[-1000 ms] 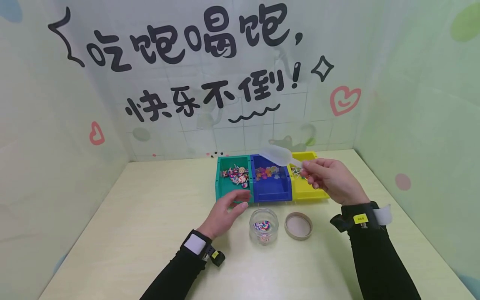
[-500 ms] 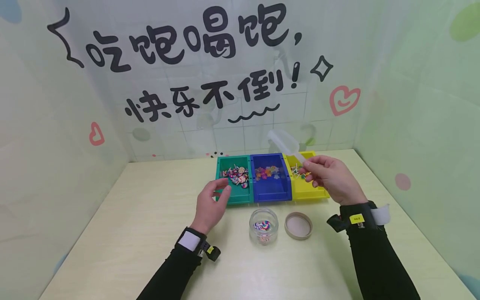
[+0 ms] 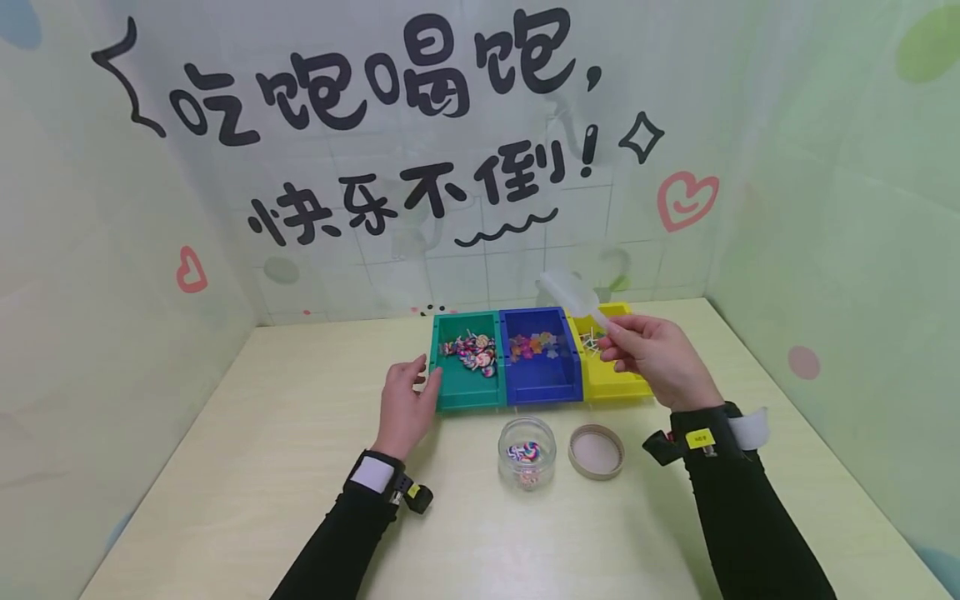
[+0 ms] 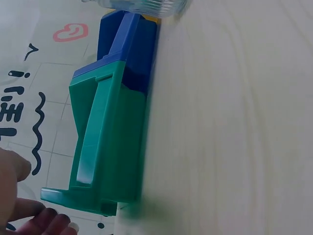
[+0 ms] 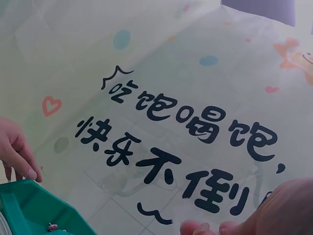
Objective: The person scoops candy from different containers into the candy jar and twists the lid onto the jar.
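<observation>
My right hand (image 3: pixel 663 358) pinches the handle of a translucent white scoop (image 3: pixel 568 292) in the head view. The scoop is raised over the yellow bin (image 3: pixel 618 385), its bowl pointing up and left. At the left side of the green bin (image 3: pixel 465 392) is my left hand (image 3: pixel 405 408), thumb and fingers apart and loosely bent. Whether it touches the bin's rim I cannot tell. Swirl-patterned small candy pieces (image 3: pixel 476 353) lie in the green bin. In front of the bins stands an uncovered clear jar (image 3: pixel 527 467) with a few swirl pieces inside.
Between the green and yellow bins sits a blue bin (image 3: pixel 543 385) with translucent coloured pieces (image 3: pixel 534 345). White sticks (image 3: pixel 590 342) show in the yellow bin. A round lid (image 3: pixel 596 452) lies right of the jar. Printed fabric walls enclose the table (image 3: pixel 300 417).
My left hand has moved left, from above the green bin's front edge to its left side. The scoop has tilted more upright and shifted slightly right in my right hand.
</observation>
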The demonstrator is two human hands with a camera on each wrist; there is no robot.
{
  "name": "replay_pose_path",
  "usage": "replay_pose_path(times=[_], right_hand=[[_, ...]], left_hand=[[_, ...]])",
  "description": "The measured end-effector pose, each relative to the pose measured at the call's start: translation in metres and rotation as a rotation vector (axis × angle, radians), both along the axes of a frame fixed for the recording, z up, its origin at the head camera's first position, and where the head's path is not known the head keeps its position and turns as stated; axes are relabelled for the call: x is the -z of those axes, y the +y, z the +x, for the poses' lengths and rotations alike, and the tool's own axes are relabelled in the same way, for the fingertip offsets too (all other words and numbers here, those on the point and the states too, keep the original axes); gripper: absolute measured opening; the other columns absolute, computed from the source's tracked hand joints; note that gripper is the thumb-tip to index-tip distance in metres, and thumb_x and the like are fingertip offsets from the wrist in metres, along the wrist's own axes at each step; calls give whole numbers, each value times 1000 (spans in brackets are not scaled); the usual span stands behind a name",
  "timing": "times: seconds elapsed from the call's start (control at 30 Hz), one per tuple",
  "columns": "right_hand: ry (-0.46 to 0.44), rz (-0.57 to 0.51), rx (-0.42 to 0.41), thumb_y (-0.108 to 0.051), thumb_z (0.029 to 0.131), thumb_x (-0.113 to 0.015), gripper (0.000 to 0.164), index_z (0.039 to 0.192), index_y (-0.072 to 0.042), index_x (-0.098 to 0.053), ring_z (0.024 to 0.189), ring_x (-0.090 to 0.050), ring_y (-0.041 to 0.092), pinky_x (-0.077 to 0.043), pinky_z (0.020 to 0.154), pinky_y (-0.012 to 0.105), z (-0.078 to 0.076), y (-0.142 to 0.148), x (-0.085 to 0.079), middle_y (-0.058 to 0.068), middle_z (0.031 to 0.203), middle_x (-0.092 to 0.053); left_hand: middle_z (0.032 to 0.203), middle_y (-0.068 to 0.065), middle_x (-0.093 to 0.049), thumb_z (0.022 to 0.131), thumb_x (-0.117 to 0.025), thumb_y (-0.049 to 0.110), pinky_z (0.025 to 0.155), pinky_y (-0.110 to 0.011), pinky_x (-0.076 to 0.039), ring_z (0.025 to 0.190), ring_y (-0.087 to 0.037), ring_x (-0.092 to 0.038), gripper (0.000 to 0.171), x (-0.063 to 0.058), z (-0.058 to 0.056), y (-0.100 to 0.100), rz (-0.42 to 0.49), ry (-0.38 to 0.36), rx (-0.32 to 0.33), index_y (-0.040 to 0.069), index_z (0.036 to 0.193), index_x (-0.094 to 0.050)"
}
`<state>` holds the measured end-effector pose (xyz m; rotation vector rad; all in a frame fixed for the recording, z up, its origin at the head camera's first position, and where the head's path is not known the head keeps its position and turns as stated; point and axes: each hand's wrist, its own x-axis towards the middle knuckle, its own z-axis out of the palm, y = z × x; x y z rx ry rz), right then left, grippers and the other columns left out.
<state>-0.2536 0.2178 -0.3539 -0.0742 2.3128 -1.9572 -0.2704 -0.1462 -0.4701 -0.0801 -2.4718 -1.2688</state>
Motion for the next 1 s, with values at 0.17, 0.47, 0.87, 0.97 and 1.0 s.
replay_pose_path(times=[0.17, 0.47, 0.87, 0.97, 1.0], right_hand=[[-6, 33, 3, -24, 116, -56, 47, 148, 10, -57, 88, -70, 10, -60, 80, 17, -2, -6, 4, -2, 97, -71], [12, 172, 90, -32, 114, -61, 46, 137, 8, -67, 83, -71, 13, -62, 77, 19, -5, -15, 13, 8, 100, -73], [45, 488, 92, -23, 108, -60, 35, 114, 7, -76, 75, -77, 24, -66, 72, 33, -17, -45, 14, 16, 89, -77], [66, 585, 77, -23, 107, -61, 31, 98, 2, -76, 68, -76, 22, -63, 66, 33, -18, -54, 17, 10, 77, -73], [81, 625, 73, -24, 107, -61, 31, 91, 0, -74, 66, -74, 20, -60, 62, 32, -19, -57, 18, 9, 74, -72]], left_hand=[[119, -24, -63, 113, -63, 22, 85, -39, -59, 101, -32, -65, 51, 6, -5, -4, -82, -34, -6, -10, 152, -58], [99, -20, -67, 113, -62, 18, 74, -30, -50, 88, -26, -60, 45, 6, -6, -4, -113, -44, 0, -9, 149, -61], [84, -13, -59, 112, -61, 15, 66, -28, -39, 77, -21, -50, 34, 12, -9, -7, -124, 8, 14, -5, 135, -74], [87, -13, -61, 112, -62, 17, 67, -27, -41, 79, -21, -51, 38, 11, -8, -7, -110, -18, 20, -5, 142, -70], [88, -13, -61, 112, -62, 17, 67, -27, -41, 80, -21, -52, 39, 11, -8, -8, -107, -26, 20, -5, 144, -69]])
